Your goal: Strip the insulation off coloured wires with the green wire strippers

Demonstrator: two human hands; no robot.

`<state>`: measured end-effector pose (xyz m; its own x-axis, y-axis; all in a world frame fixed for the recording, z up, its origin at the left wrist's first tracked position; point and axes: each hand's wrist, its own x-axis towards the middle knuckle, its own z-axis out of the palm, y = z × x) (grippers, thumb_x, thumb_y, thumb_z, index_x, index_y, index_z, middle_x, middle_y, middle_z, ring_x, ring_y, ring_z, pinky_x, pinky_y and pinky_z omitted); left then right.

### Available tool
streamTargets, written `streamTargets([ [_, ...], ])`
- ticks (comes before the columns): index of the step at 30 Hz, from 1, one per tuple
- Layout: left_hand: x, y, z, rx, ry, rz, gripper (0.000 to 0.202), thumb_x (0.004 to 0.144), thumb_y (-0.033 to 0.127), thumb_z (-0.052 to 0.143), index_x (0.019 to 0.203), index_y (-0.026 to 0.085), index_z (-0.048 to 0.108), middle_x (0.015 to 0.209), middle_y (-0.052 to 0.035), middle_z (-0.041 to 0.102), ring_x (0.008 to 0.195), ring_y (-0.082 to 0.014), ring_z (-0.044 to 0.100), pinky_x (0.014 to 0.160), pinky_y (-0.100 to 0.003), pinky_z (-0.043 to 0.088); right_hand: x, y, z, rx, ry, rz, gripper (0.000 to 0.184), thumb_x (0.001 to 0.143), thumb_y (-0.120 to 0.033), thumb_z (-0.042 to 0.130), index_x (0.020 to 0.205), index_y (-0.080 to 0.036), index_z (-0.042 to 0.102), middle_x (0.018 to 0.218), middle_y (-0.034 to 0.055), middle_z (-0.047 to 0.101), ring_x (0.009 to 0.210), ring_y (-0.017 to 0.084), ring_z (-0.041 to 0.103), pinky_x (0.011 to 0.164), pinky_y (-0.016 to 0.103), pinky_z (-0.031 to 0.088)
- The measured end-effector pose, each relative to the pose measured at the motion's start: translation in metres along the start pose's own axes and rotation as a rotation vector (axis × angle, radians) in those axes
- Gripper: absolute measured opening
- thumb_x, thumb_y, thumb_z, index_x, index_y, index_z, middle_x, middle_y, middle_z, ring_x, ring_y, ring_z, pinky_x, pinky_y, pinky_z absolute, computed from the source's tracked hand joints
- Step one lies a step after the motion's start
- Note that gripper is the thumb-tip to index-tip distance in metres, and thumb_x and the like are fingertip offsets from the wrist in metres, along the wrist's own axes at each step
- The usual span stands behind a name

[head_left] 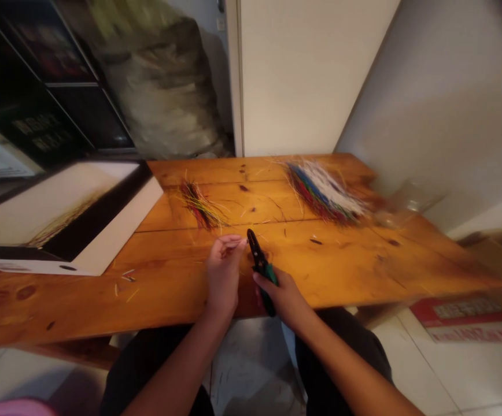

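My right hand [281,292] is wrapped round the green handles of a wire stripper [257,254], whose dark jaws point up and away from me. Close to the jaw tips, my left hand [225,260] pinches with thumb and forefinger. Whatever it holds is too small and blurred to make out. Beyond my left hand lies a small bundle of red, yellow and black wires [201,205]. A larger bundle of white, blue, green and red wires [324,190] rests at the back right of the table.
The wooden table [342,260] carries scattered wire scraps [127,277]. An open white box [133,225] with wires inside stands at the left. A clear plastic container [411,199] sits near the right edge. A large sack [168,92] stands behind the table.
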<state>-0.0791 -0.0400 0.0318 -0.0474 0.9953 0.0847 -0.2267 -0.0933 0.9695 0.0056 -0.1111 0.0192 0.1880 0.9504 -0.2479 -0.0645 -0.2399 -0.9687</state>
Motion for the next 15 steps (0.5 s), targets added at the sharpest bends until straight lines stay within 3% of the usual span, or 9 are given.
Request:
streamTargets([
  [6,0.0,0.002,-0.001,-0.081,-0.035,-0.078,0.017,0.073,0.032,0.062,0.081,0.018,0.065,0.086,-0.002,0.068,0.085,-0.0132,0.061,0.086,-0.027,0.042,0.002,0.004,-0.002,-0.024,0.026,-0.024,0.025,0.077,-0.042,0.05,0.071,-0.018,0.05,0.048,-0.0043,0.049,0.04,0.009,0.048,0.041,0.021,0.037],
  [9,0.001,0.006,-0.002,-0.207,-0.091,-0.144,0.02,0.075,0.036,0.058,0.071,0.017,0.063,0.082,-0.0033,0.068,0.085,-0.015,0.061,0.088,-0.03,0.042,0.002,0.002,-0.002,-0.009,0.023,-0.011,0.025,0.076,-0.042,0.05,0.07,-0.018,0.049,0.049,-0.0048,0.048,0.039,0.009,0.047,0.04,0.022,0.037],
  [12,0.002,0.01,-0.003,-0.296,-0.136,-0.201,0.023,0.075,0.035,0.058,0.062,0.017,0.057,0.082,-0.0031,0.067,0.086,-0.0141,0.061,0.089,-0.029,0.042,0.001,0.0,-0.001,-0.025,0.02,-0.003,0.026,0.076,-0.042,0.05,0.064,-0.019,0.045,0.046,-0.0047,0.047,0.038,0.01,0.047,0.04,0.022,0.037],
  [15,0.004,0.01,-0.005,-0.348,-0.134,-0.256,0.021,0.075,0.034,0.06,0.065,0.016,0.058,0.08,-0.0016,0.065,0.084,-0.0113,0.06,0.087,-0.026,0.043,0.001,0.0,-0.001,-0.038,0.02,-0.014,0.027,0.077,-0.043,0.05,0.063,-0.02,0.045,0.044,-0.0045,0.048,0.037,0.01,0.047,0.04,0.022,0.037],
])
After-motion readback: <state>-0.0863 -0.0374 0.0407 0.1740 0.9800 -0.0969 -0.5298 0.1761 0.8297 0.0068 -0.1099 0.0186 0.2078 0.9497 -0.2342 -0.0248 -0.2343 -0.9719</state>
